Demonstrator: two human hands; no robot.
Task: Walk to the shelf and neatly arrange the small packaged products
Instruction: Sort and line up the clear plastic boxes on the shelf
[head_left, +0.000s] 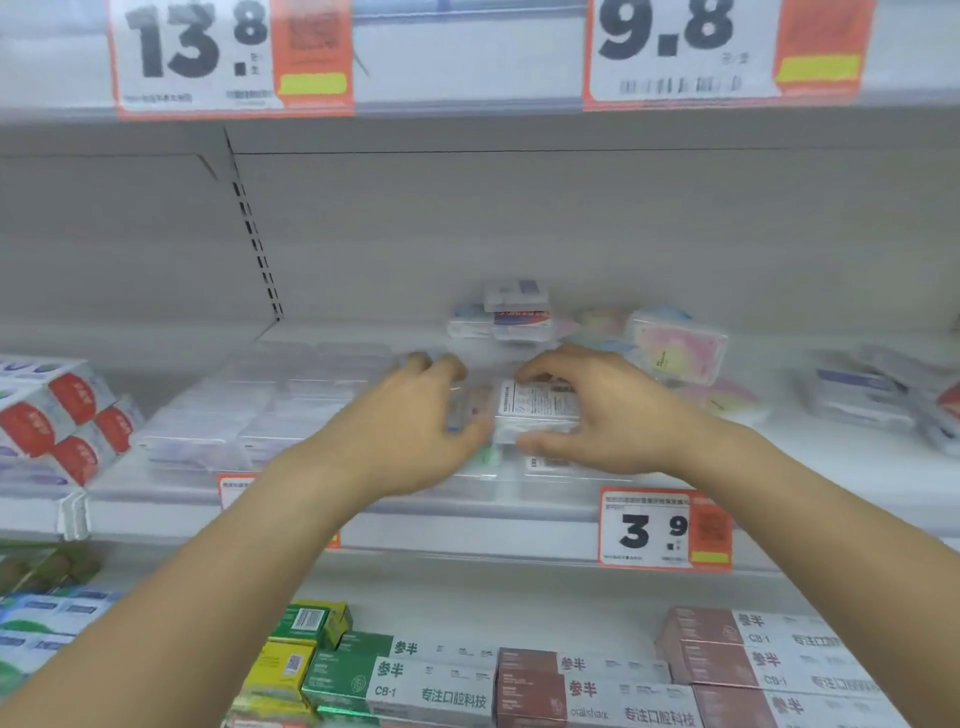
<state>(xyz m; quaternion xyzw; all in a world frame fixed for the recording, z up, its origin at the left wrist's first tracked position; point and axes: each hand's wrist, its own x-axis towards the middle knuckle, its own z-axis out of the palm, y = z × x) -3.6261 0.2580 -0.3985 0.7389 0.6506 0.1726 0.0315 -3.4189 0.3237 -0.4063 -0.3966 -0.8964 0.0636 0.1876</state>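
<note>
shelf: the middle shelf (519, 512) carries flat clear packs, some in rows at left, some loose at the back.
step: arranging is under way; the person is already at the shelf.
hands: the left hand (415, 421) and right hand (602, 410) flank one small clear pack (537, 408), fingers curled and grasping its ends near the shelf front.
next move: likely squaring it against the left rows (249, 410), then fetching the jumbled back pile (511, 312).

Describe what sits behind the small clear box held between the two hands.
Behind the small clear box sits a little stack of flat packets, one lying on top. Their lower edges and the shelf between are hidden by the hands.
</note>
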